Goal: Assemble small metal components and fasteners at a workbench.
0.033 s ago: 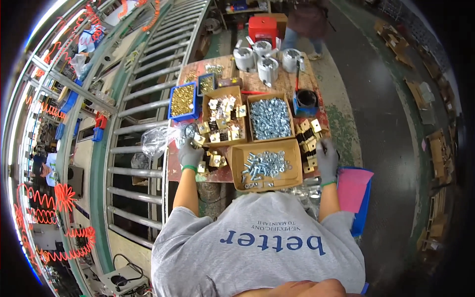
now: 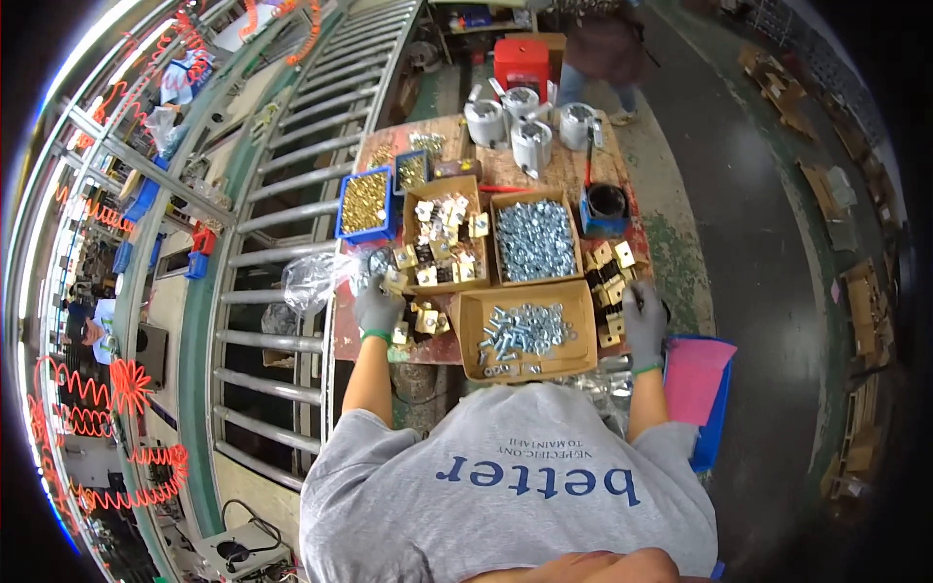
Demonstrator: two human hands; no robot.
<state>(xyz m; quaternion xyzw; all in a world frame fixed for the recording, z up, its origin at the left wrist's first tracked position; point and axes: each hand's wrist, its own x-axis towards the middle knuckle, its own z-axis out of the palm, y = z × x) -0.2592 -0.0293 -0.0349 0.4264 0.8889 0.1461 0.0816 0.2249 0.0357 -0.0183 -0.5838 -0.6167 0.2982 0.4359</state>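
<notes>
My left hand (image 2: pixel 377 311), in a grey glove, is at the table's left edge with its fingers curled; what they hold, if anything, is hidden. Beside it lie several brass-coloured blocks with black parts (image 2: pixel 425 319), and clear plastic film (image 2: pixel 316 280) bunches just beyond. On the right, my right hand (image 2: pixel 645 321), also gloved, has its fingers bent together next to a row of similar brass-and-black pieces (image 2: pixel 609 282). Nothing I can name shows in its grip. Between the hands sits a shallow cardboard box (image 2: pixel 468 316) of bolts and washers (image 2: pixel 525 328).
Behind it stand a box of zinc-coloured hardware (image 2: pixel 535 240), a carton of brass pieces (image 2: pixel 445 233) and a blue bin of brass fittings (image 2: pixel 366 202). Farther back are grey metal cylinders (image 2: pixel 532 148) and a black pot (image 2: pixel 607 202). A roller conveyor (image 2: pixel 282 297) runs along the left. A person (image 2: pixel 604 58) stands beyond.
The whole view has shifted slightly, with the table sitting a little lower and farther right. Both hands stay by the same pieces.
</notes>
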